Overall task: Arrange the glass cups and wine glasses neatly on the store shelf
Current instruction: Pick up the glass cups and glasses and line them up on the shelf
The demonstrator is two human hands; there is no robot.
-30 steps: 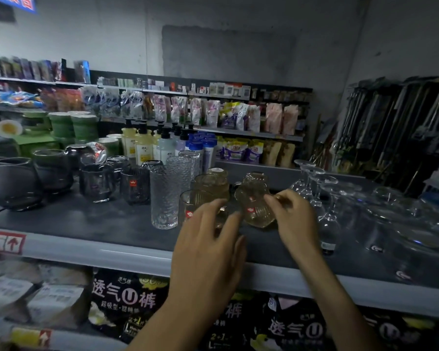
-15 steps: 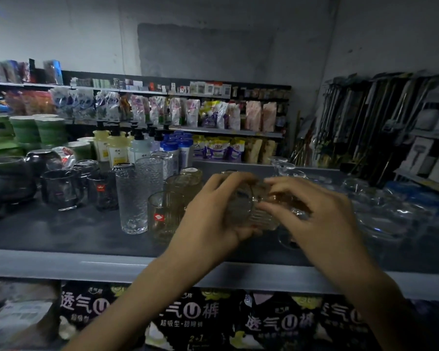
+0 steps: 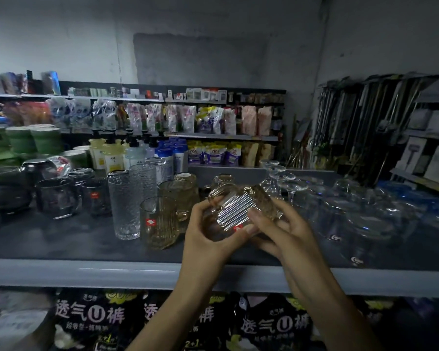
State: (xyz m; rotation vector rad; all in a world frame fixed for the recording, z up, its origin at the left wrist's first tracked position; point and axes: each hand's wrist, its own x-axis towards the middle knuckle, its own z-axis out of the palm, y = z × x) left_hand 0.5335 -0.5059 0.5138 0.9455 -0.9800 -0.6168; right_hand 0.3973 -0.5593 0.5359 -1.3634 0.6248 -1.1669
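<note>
Both my hands hold a ribbed amber glass cup (image 3: 238, 209) tilted on its side above the dark shelf (image 3: 61, 239). My left hand (image 3: 208, 239) cups its lower left side; my right hand (image 3: 284, 231) grips it from the right. An upright amber ribbed mug (image 3: 160, 224) with a red label stands just left of them, beside a tall textured clear tumbler (image 3: 126, 206). Behind are more amber cups (image 3: 185, 191). Wine glasses (image 3: 289, 186) stand upside down to the right, and clear glass bowls (image 3: 360, 224) lie further right.
Dark smoky glass cups (image 3: 58, 196) and bowls crowd the shelf's left part. Soap bottles (image 3: 112, 155) and packaged goods fill shelves behind. The grey shelf lip (image 3: 112, 272) runs along the front, with dark packets (image 3: 94, 317) stocked below. Boxed items hang at the far right.
The amber cup has been lifted off the shelf and tipped onto its side between both hands, which drew closer toward me. My view shifted a little to the right.
</note>
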